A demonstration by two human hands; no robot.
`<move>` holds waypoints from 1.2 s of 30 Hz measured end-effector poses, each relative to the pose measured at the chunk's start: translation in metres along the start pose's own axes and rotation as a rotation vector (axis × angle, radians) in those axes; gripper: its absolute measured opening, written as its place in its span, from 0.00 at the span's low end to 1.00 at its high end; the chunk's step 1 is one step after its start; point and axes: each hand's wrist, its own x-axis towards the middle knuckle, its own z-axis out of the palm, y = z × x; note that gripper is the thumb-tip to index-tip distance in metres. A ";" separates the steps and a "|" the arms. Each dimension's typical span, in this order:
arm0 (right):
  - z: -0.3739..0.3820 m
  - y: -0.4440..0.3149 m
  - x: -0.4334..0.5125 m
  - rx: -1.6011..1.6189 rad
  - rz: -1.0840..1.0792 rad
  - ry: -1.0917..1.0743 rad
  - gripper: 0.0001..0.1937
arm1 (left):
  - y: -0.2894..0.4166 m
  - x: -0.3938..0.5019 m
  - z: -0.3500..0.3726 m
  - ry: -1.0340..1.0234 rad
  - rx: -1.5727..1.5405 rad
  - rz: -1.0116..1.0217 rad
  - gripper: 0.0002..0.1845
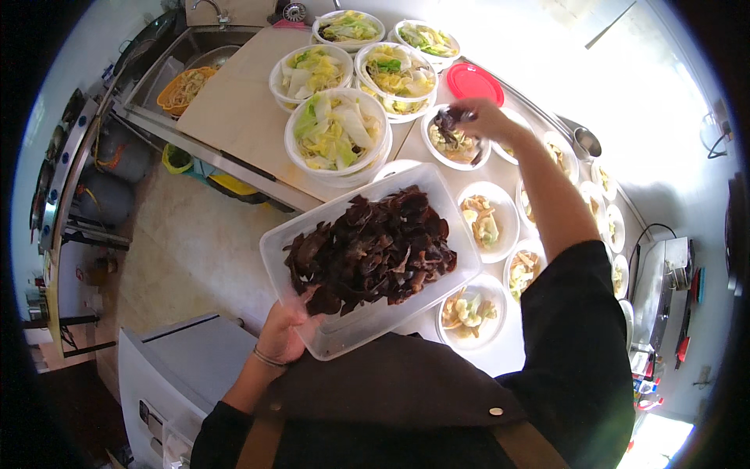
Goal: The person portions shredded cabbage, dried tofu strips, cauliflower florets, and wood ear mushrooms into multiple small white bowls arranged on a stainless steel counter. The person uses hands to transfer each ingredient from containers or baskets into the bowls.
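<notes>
My left hand [286, 331] grips the lower left corner of a clear plastic tub [345, 343] that holds dark wood ear mushrooms [375, 246]. Beyond the tub, my right hand [483, 120] has dark wood ear pieces [448, 120] in its fingers, over a white round bowl [430, 153] of pale vegetables. More white bowls with pale vegetables, such as one bowl [508, 240] and another nearer bowl [500, 328], stand under and beside my right arm. Stacked bowls of cut cabbage [337, 132] stand at the upper middle.
A red plastic lid [474, 85] lies behind the bowls. At the upper left, a steel sink [143, 94] holds a yellow basket [167, 97] of shredded food. A metal ladle or cup [587, 142] is near the wall. A white appliance [193, 357] stands at the lower left.
</notes>
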 end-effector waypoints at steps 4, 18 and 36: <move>0.014 0.053 0.018 -0.229 -0.058 0.065 0.14 | 0.002 -0.001 -0.005 0.036 -0.052 0.047 0.48; 0.030 0.072 0.009 -0.315 0.078 0.252 0.10 | 0.009 0.001 -0.006 0.000 -0.212 0.067 0.45; 0.007 0.062 -0.139 -0.205 0.054 -0.102 0.09 | 0.010 -0.006 -0.005 -0.029 -0.079 0.049 0.42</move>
